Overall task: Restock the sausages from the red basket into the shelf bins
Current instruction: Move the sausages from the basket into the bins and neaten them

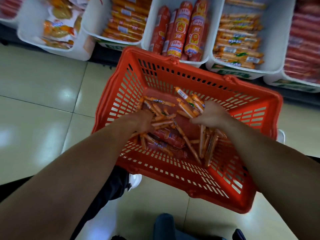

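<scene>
A red basket (173, 172) stands on the floor in front of the shelf, holding many thin orange sausages (206, 146) and a few thick red sausages (171, 138). Both my hands are down inside it. My right hand (212, 115) grips a bunch of thin orange sausages (188, 104) that stick out to the upper left. My left hand (142, 121) has its fingers curled around several thin sausages in the pile. Above the basket, white shelf bins hold matching stock: thin orange sausages in one bin (270, 49) and thick red ones in another bin (149, 32).
More white bins line the shelf: orange sticks (124, 23), snack packs (57, 30) at the left, red sausages (304, 49) at the far right. Glossy tile floor (43, 101) lies to the left. My legs and a white shoe (135, 181) are below the basket.
</scene>
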`<state>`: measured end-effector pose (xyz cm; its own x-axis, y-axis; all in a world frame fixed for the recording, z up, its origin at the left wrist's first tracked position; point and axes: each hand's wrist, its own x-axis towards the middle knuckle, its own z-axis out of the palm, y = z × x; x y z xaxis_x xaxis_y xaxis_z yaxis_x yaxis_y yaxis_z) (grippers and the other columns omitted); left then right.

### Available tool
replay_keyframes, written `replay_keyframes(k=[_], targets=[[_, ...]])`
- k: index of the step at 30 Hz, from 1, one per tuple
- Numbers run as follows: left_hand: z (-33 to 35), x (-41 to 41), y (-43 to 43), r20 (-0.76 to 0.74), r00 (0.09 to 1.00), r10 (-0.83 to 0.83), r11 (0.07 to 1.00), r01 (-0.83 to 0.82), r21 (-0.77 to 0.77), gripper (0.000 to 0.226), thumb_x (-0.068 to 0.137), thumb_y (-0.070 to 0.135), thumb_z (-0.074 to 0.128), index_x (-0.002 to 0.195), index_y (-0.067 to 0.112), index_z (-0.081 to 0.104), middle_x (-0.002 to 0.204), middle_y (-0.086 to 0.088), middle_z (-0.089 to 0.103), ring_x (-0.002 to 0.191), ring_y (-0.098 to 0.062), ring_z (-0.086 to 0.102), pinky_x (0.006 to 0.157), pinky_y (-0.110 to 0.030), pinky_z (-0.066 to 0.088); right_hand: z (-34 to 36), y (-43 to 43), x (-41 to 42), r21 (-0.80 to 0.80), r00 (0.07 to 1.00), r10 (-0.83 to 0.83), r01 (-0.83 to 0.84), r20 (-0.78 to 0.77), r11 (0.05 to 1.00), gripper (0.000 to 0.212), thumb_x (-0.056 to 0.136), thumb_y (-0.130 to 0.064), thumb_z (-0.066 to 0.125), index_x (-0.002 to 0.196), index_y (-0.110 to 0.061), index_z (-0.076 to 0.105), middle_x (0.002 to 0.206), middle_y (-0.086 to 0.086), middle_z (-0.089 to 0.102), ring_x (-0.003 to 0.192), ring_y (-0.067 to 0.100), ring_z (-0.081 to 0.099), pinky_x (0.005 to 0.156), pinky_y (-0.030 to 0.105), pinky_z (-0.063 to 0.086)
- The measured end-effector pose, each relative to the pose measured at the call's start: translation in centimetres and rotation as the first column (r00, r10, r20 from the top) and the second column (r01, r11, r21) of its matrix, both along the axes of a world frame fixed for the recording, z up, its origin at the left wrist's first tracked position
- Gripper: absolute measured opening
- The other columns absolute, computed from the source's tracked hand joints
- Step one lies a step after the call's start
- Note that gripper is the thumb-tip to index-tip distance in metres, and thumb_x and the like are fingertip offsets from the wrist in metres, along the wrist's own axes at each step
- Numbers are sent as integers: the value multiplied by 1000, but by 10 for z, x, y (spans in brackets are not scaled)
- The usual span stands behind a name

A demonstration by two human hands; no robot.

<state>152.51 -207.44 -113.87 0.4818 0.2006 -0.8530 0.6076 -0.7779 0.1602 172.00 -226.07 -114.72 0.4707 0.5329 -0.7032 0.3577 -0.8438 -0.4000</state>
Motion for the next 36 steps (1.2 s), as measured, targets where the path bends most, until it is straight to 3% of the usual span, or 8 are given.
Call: replay_keyframes(k=[4,9,13,16,20,24,29,36], targets=[[30,2,1,11,999,44,999,-44,-7,46,93,40,63,126,8,57,124,-11,61,110,-27,58,82,-31,44,26,-4,-1,20,1000,11,-10,-22,1000,38,63,-46,87,85,-23,66,80,-2,68,73,17,66,65,30,51],[88,-2,14,109,989,101,993,-106,48,49,89,47,67,122,12,57,118,-7,58,101,-25,55,81,-32,43,70,-4,-4,43,999,39,-39,-6,998,52,54,-56,83,88,-23,63,85,-1,67,73,17,64,59,28,43],[149,-6,14,194,979,66,995,-79,57,27,91,34,68,110,19,56,101,0,54,92,-21,52,73,-26,34,118,-3,-9,58,990,128,-131,60,990,50,64,-53,84,85,-21,52,84,1,58,70,17,56,52,33,37],[191,-13,14,240,969,63,993,-84,79,20,90,31,69,99,20,54,96,-3,59,85,-21,53,67,-27,34,155,-3,-5,144,985,141,-154,102,977,47,62,-51,86,83,-21,56,82,1,62,73,20,61,55,34,45],[240,-14,14,293,952,86,987,-121,103,24,89,32,70,101,16,58,97,-5,61,88,-22,59,68,-31,42,215,-3,19,192,968,117,-160,220,968,49,64,-52,85,87,-21,55,86,2,62,78,20,60,66,36,51],[276,-3,18,350,935,51,986,-103,132,19,89,33,70,92,19,58,87,-3,62,72,-12,57,57,-25,41,272,-3,51,217,946,77,-150,314,965,41,71,-43,84,77,-19,52,72,0,57,62,12,53,48,29,34],[280,19,25,494,856,153,978,-203,50,19,92,33,68,96,18,58,85,-2,62,71,-14,58,61,-29,42,302,7,99,181,901,84,-176,425,968,36,74,-42,83,77,-12,63,71,6,64,62,16,57,50,31,39],[242,69,43,585,781,216,960,-278,17,21,92,40,67,93,22,55,79,3,58,70,-13,58,55,-27,38,257,43,153,144,854,109,-209,508,967,46,67,-49,84,86,-21,53,75,1,63,69,17,62,56,33,49]])
